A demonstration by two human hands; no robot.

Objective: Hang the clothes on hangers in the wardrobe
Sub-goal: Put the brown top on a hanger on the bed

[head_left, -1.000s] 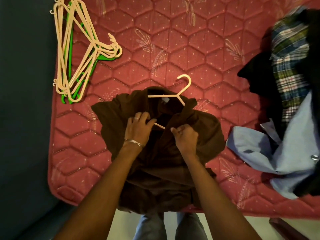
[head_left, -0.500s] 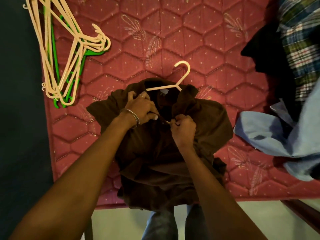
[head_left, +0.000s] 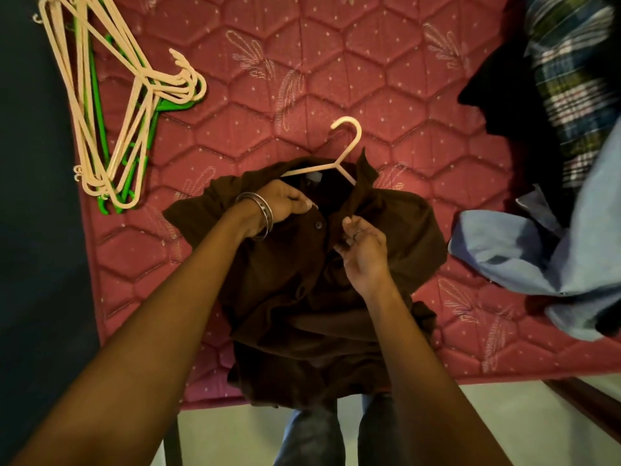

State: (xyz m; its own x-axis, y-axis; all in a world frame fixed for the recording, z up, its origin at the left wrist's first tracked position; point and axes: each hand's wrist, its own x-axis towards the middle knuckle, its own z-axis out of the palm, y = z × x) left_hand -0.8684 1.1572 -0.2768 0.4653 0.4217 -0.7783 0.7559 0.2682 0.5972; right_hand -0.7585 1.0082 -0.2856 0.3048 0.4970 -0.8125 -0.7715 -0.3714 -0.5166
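A shirt (head_left: 302, 280) with a hanger (head_left: 339, 153) lies near on the mattress (head_left: 336, 79); spare hangers (head_left: 111, 105) far left, clothes pile (head_left: 554, 196) right.

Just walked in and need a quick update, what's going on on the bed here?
A person is fitting a brown shirt onto a cream hanger on a red mattress. The left hand and right hand each pinch the shirt's front near the collar, by a button. Spare hangers lie at the mattress's left edge; more clothes are piled on the right.
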